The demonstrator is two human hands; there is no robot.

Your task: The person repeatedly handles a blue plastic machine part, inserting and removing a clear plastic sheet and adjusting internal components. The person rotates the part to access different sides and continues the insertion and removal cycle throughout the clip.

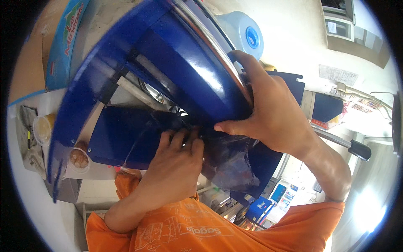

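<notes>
A large blue metal machine (176,54) with a chrome-edged housing fills the middle of the view. My right hand (273,105) wraps round the lower end of that housing, with the thumb on its front face. Lower down, my left hand (176,164) is closed, its curled fingers against the dark blue panel (126,134); what they pinch, if anything, is hidden. Clear plastic film (231,164) hangs beside the left hand. Inside the machine's opening, a white bar (140,93) and shiny metal parts show. A metal lever with a black grip (359,150) sticks out to the right.
A clear plastic cup (79,161) with brownish contents stands at the left, by a tub with a yellowish lid (43,129). A blue water jug (243,35) is behind the machine. Cardboard boxes (29,63) line the far left. Shelved goods (260,208) show at lower right.
</notes>
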